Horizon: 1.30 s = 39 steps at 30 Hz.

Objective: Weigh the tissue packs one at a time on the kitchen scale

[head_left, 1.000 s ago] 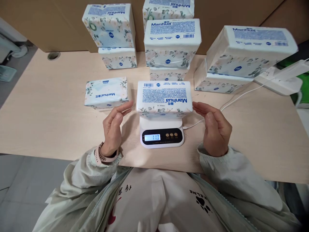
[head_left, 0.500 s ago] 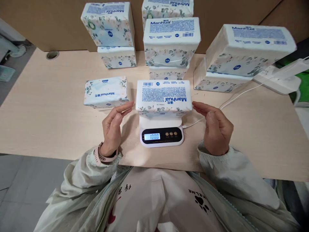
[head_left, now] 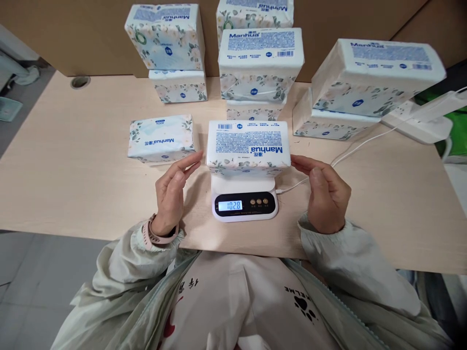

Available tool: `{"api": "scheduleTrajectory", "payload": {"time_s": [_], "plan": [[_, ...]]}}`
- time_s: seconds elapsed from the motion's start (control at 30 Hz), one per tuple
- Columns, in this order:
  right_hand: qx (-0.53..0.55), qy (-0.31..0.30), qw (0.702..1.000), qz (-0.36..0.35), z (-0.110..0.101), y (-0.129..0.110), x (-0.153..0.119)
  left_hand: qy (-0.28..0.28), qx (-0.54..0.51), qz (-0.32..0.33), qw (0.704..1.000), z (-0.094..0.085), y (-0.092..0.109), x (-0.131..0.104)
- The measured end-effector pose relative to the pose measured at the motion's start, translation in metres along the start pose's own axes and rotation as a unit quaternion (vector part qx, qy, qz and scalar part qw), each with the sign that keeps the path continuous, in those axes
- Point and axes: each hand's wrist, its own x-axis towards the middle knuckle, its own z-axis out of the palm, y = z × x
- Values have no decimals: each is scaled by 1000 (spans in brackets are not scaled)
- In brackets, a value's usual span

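Note:
A white and blue pack of tissues (head_left: 248,146) rests on a small white digital scale (head_left: 243,206) in front of me, covering most of its platform. The lit display (head_left: 229,206) appears to read 102.8. To the pack's left, my left hand (head_left: 171,189) is open with fingers stretched forward, a small gap from the pack. On the other side my right hand (head_left: 326,194) is open too, its fingertips close to the pack's right edge; whether they touch it I cannot tell. Neither hand grips anything.
A single tissue pack (head_left: 162,138) lies left of the scale. Stacked packs stand behind at left (head_left: 166,41), middle (head_left: 260,63) and right (head_left: 372,73). A white cable (head_left: 359,146) runs from the scale to a power strip (head_left: 423,124). Cardboard (head_left: 98,39) borders the table's back.
The scale's display has gone from about 100.0 to about 102.8. Both hands and the pack stay almost where they were; the view has shifted slightly.

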Motion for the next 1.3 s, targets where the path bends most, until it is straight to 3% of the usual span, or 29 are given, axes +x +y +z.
{"api": "scheduleTrajectory", "payload": {"time_s": [0.73,1.3], "plan": [[-8,-1,1000,0,0,2,-1,-53,11,17,998,-7,-6,-1],[-19,0,1000,-10,1,1,-1,-50,7,-9,999,-4,-3,-3]]}}
